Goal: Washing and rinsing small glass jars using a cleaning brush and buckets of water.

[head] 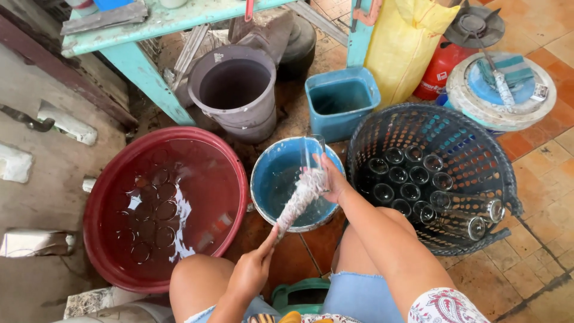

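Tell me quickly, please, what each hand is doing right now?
Left hand: closed on the bottle brush handle.
Right hand: closed around the clear glass.

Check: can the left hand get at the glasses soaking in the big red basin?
Probably yes: left hand sits beside the red basin, glasses uncovered underwater, but it grips the soapy bottle brush.

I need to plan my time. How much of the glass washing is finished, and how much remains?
Done: a dozen or so glasses sit in the black basket. In hand: the right hand holds a glass over the blue bucket; the left hand pushes a soapy brush inside. Left: about as many glasses soak in the red basin.
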